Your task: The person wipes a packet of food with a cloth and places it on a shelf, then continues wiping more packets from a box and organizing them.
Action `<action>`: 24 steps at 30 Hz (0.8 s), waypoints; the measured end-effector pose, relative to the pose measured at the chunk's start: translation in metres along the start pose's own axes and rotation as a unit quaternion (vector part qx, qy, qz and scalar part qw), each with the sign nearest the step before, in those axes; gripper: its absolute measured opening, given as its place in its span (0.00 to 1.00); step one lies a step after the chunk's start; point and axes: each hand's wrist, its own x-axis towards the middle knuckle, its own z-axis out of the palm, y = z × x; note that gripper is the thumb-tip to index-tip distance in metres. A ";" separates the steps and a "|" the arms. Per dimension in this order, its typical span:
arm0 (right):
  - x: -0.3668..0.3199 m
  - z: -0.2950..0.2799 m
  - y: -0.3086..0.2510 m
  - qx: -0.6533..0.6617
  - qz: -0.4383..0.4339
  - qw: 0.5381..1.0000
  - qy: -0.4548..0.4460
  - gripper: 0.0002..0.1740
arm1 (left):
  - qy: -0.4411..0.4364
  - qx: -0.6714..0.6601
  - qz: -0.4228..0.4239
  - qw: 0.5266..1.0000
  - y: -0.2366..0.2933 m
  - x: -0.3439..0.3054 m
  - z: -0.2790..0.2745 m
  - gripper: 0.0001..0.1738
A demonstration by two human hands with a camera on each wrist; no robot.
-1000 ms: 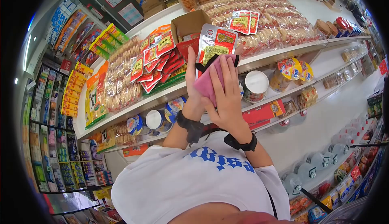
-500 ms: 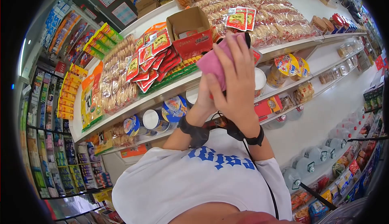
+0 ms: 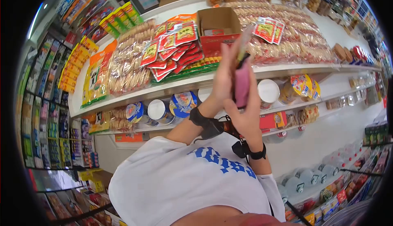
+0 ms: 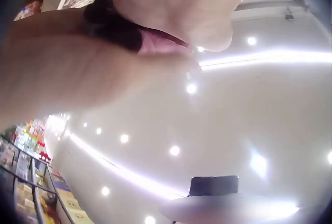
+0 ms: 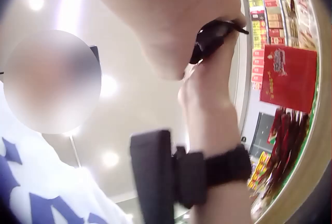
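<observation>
Two palms face each other in the head view, the left hand (image 3: 222,80) on one side and the right hand (image 3: 249,111) on the other. Between them stands a pink cloth (image 3: 242,87) with a black edge, and a packet (image 3: 244,42), seen almost edge-on, sticks up beyond it. Both hands press against these with fingers mostly straight. The left wrist view shows the pink cloth (image 4: 158,43) between the hands; in the right wrist view only its black part (image 5: 210,40) shows. Most of the packet's face is hidden.
Behind the hands, a red open carton (image 3: 217,44) stands beside a pile of red packets (image 3: 176,48). More packets (image 3: 268,30) lie on bagged crackers (image 3: 299,38). Below the shelf edge (image 3: 159,85) stand tubs (image 3: 268,91).
The hands have turned, so the cloth and packet now show edge-on. The right hand earlier lay over the cloth with fingers spread. The head view has shifted, moving the shelf goods slightly right.
</observation>
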 end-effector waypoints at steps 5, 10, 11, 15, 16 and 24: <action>-0.009 -0.018 0.002 0.177 0.264 0.947 0.034 0.32 | -0.114 0.127 0.058 0.984 0.004 0.001 -0.024 0.29; -0.007 -0.023 0.023 0.122 0.233 0.956 0.132 0.16 | -0.009 0.282 0.032 0.959 0.008 -0.013 -0.040 0.41; -0.004 -0.021 0.023 0.115 0.195 0.963 0.144 0.15 | -0.015 0.239 0.001 0.971 0.012 -0.014 -0.042 0.38; -0.010 -0.017 0.023 0.143 0.234 0.956 0.099 0.13 | 0.028 0.206 0.036 0.978 0.025 -0.005 -0.063 0.17; -0.012 -0.019 0.024 0.146 0.243 0.955 0.085 0.13 | 0.079 0.196 0.079 0.974 0.036 0.001 -0.068 0.13; -0.017 -0.035 0.031 0.151 0.234 0.949 0.150 0.14 | 0.198 0.538 0.138 0.808 0.098 0.079 -0.249 0.26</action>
